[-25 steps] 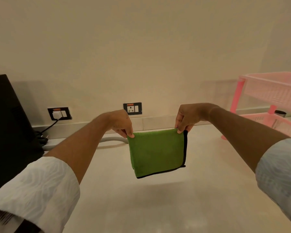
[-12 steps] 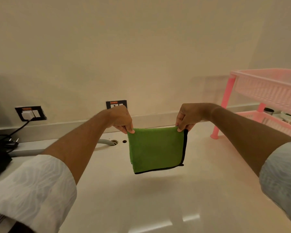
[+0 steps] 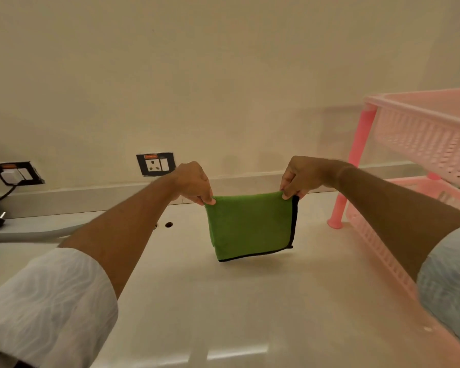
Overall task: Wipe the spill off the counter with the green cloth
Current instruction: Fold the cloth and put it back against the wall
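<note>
Both hands pinch the top corners of the green cloth (image 3: 250, 225), the left hand (image 3: 194, 183) at the upper left corner and the right hand (image 3: 299, 176) at the upper right. Fingers are closed on the fabric; the fingertips themselves are partly tucked behind it. The cloth hangs folded, black-edged along its right and lower sides, above the counter (image 3: 223, 301) and clear of it — how many layers it has cannot be told. No spill can be made out on the pale, glossy surface. A pink rack (image 3: 420, 134) stands at the right, cut off by the frame edge. On the wall sit two socket plates (image 3: 156, 163) — the left one is half out of view.
</note>
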Tool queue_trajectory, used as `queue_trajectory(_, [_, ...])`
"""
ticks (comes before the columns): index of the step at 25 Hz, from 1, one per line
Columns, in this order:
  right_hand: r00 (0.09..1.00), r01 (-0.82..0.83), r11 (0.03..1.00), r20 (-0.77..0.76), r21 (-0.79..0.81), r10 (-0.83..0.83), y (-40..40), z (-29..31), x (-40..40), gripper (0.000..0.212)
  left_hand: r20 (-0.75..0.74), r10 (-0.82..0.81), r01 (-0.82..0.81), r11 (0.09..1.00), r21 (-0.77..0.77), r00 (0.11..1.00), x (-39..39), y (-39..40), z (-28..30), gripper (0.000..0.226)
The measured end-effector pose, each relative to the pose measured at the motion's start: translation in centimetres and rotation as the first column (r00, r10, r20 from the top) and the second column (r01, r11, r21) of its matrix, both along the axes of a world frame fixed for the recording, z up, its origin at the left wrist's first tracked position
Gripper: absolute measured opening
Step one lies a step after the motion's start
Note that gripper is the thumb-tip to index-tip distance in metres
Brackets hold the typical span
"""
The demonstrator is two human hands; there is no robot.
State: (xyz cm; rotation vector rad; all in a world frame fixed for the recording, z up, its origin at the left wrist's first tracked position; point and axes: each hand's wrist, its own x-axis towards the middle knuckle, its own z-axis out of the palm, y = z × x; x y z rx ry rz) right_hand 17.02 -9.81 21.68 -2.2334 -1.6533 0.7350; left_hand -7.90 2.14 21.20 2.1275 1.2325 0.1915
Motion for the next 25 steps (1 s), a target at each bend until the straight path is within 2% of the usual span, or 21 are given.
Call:
queue_trajectory(4, [0.997,0.04,0.993,0.062,0.115,-0.047,2.0,-1.6,3.8,0.011,-0.003,0.017,-0.016,0.988,0.156,1.0,4.2,1.7,-1.0,0.017])
queue_trajectory(7, [0.983,0.054,0.962,0.154,0.267,-0.098,3.5,-2.6,6.1,0.012,0.015,0.036,-0.039,0.945,0.324,0.999,7.0,3.4,-2.0,0.015])
queue_trajectory(10, [0.963,0.083,0.881,0.189,0.466,-0.19,4.2,-3.6,7.8,0.016,0.105,0.032,-0.08,0.865,0.496,0.994,9.7,4.3,-2.9,0.007])
queue_trajectory(13, [0.933,0.035,0.798,0.266,0.602,-0.243,4.0,-4.7,9.0,0.02,0.165,-0.002,-0.104,0.766,0.635,0.986,11.2,3.9,-3.9,0.012])
queue_trajectory(15, [0.939,-0.008,0.836,0.291,0.548,-0.181,3.1,-6.4,9.4,0.02,0.128,-0.027,-0.063,0.759,0.648,0.991,11.2,3.1,-5.9,0.015])
queue_trajectory(18, [0.928,-0.13,0.953,0.372,0.274,0.02,0.9,-10.9,9.1,0.017,-0.044,-0.143,0.144,0.824,0.548,0.989,9.8,1.4,-11.1,0.022])
queue_trajectory(21, [0.949,-0.174,0.983,0.277,0.052,0.153,-0.7,-15.0,8.0,0.016,-0.268,-0.317,0.403,0.831,0.384,0.91,8.3,-0.4,-16.1,0.025])
queue_trajectory(23, [0.956,-0.176,0.982,0.225,-0.066,0.186,-1.0,-16.7,7.8,0.016,-0.366,-0.399,0.51,0.811,0.287,0.841,7.9,-1.0,-18.3,0.024])
queue_trajectory(25, [0.957,-0.18,0.973,0.201,-0.143,0.207,-0.9,-17.7,7.9,0.016,-0.402,-0.438,0.561,0.783,0.269,0.804,7.7,-1.0,-19.4,0.024])
